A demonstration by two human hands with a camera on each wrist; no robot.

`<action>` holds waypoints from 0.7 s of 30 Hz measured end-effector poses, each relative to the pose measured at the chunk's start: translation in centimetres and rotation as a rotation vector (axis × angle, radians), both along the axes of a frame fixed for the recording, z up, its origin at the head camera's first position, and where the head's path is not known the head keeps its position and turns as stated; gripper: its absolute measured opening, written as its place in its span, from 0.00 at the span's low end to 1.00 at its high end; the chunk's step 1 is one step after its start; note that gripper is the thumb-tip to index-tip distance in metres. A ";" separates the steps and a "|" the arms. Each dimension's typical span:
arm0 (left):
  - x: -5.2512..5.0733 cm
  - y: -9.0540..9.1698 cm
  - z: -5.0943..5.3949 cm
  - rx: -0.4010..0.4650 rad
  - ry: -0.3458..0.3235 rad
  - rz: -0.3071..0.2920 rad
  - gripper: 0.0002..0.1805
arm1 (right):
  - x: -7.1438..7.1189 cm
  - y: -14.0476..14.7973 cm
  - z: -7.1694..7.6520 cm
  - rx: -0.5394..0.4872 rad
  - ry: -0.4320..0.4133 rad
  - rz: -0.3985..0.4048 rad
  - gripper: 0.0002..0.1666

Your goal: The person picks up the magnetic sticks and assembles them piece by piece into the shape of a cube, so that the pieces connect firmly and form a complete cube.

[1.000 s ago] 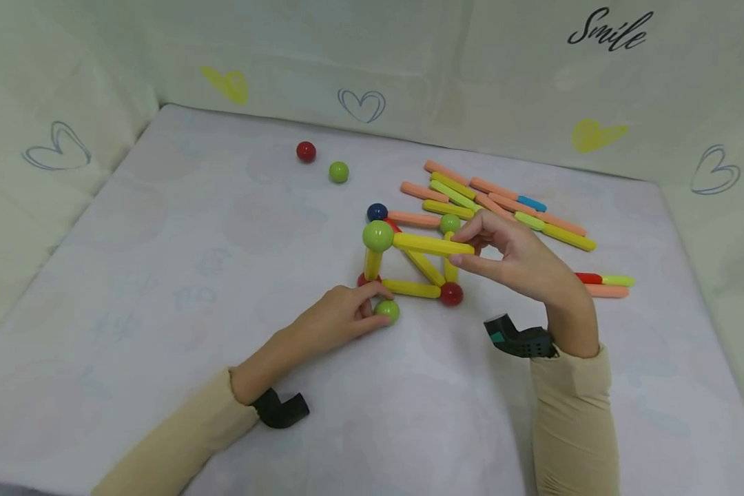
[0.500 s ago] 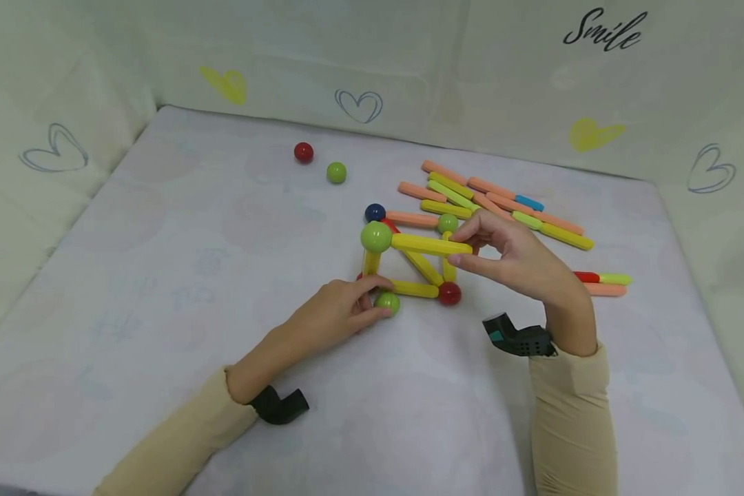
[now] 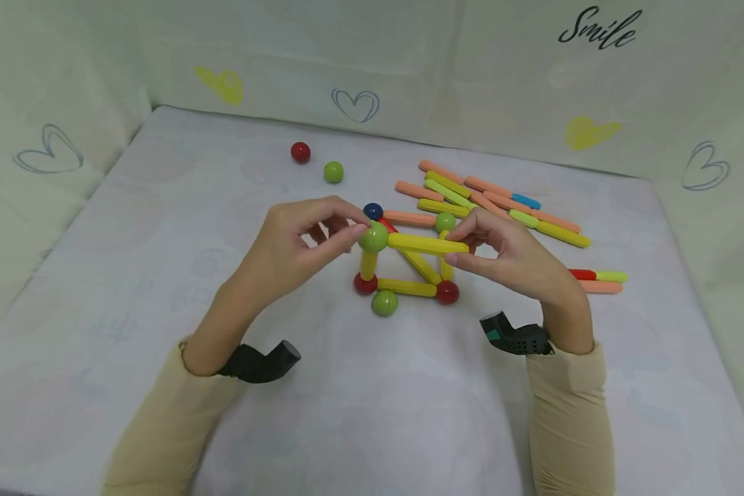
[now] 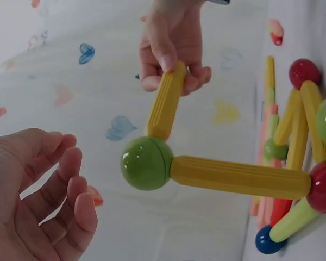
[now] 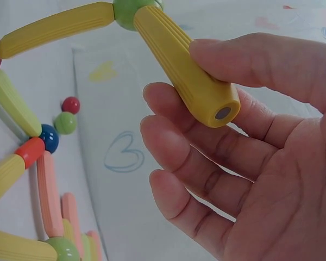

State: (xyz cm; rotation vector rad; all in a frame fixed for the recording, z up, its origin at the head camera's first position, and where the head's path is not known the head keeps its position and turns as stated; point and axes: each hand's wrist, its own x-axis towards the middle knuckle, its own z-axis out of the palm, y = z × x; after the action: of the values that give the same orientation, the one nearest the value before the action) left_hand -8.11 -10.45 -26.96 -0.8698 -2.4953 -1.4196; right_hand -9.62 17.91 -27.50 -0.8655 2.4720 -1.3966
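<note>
My right hand (image 3: 502, 251) pinches the free end of a yellow magnetic stick (image 3: 418, 243) between thumb and fingers. Its other end joins a green ball (image 3: 373, 237), held up by an upright yellow stick (image 4: 239, 176) on a red ball (image 3: 365, 283). My left hand (image 4: 46, 190) is beside that green ball, fingers loosely curved; the left wrist view shows a gap between them. Below is a four-sided base of sticks with a second red ball (image 3: 447, 292), a green ball (image 5: 67, 250) and a dark blue ball (image 3: 373, 211) at its corners, plus a diagonal. A loose green ball (image 3: 385, 303) lies before it.
Loose pink, yellow, green and blue sticks (image 3: 449, 187) lie in a bunch behind and right of the frame. More sticks (image 3: 600, 286) are beyond my right wrist. A red ball (image 3: 300, 152) and a green ball (image 3: 333, 172) sit at the back.
My left hand slid the loose green ball slightly towards the base, let it go, and rose to beside the upper green ball. My right hand keeps its pinch on the yellow stick.
</note>
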 end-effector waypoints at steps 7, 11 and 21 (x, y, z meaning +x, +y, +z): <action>-2.0 1.3 -1.1 -0.050 -0.062 -0.058 0.14 | 0.0 -0.1 0.1 0.027 0.028 -0.001 0.12; -2.5 2.2 -2.1 -0.150 -0.187 -0.105 0.18 | 0.0 -0.2 0.0 0.010 0.022 -0.002 0.12; -2.4 2.9 -3.0 -0.202 -0.219 -0.136 0.16 | 0.1 -0.1 0.2 0.037 0.035 -0.020 0.12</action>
State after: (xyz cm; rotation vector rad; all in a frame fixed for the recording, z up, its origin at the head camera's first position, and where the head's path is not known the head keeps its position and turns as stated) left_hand -10.52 -7.57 -29.95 -0.9850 -2.8325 -1.3876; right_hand -9.56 17.81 -27.33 -0.8677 2.5304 -1.3486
